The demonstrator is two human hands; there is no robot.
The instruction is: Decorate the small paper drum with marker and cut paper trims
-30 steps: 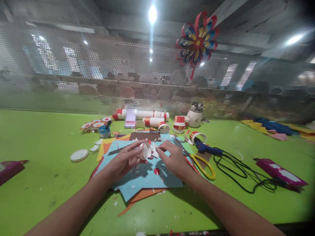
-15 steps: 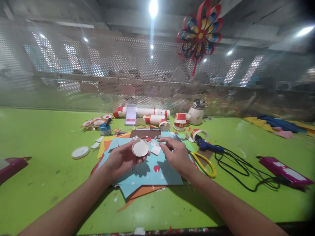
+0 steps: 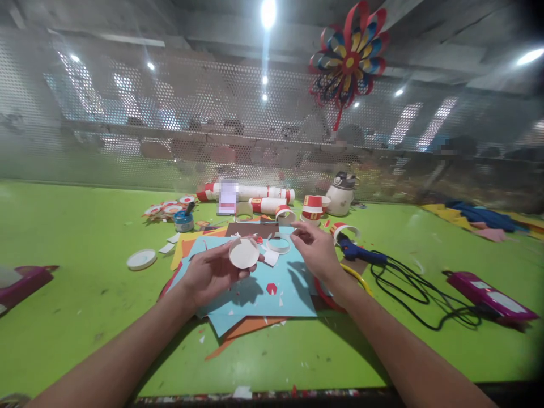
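A round white disc, maybe a cup base, is held in my left hand, its pale face turned toward me. My right hand hovers over the right part of the light blue paper, thumb and fingertips close together; whether something small is between them I cannot make out. A white paper ring lies on the blue paper between my hands, beside a small white paper piece. Scissors with a yellow and a red handle lie partly under my right wrist.
A blue glue gun with a black cable lies right, near a purple power strip. Behind are a blue jar, a phone, red-and-white cups and a bottle. A white lid is left.
My right hand has moved slightly right and up, and the white ring now shows on the blue paper. The red scissor handle has come into sight. My left hand still holds the disc.
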